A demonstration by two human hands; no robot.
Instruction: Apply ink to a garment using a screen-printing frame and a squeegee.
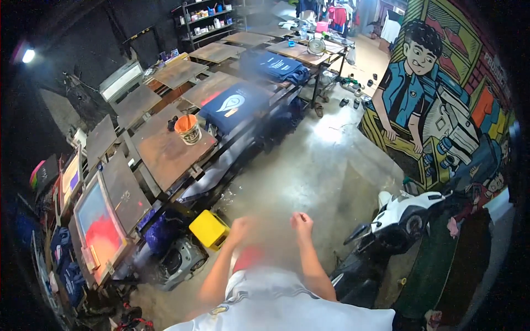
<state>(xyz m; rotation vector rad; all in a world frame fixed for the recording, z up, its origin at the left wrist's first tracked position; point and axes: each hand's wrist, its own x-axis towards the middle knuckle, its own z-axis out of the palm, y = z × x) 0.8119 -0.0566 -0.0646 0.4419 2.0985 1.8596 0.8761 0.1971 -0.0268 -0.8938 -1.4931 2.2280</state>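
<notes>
Both my hands are raised before my body, above the concrete floor. My left hand [239, 230] is closed, and a blurred patch covers its inner side. To the right, my right hand [302, 224] is curled with its fingertips drawn together. Whatever either hand may hold is too small or smeared to make out. A yellow plastic stool [208, 229] stands just left of my left hand. On the worktables beyond lies a dark blue printed T-shirt [234, 105], with an orange-stained bucket [188, 129] nearby.
Rows of brown printing boards [165, 157] run along the left. A red-stained screen frame [102, 226] leans at the near left. More folded shirts [282, 66] and a small fan [316, 47] are farther off. A white-and-black motorcycle [397, 226] stands right, below a painted wall [436, 94].
</notes>
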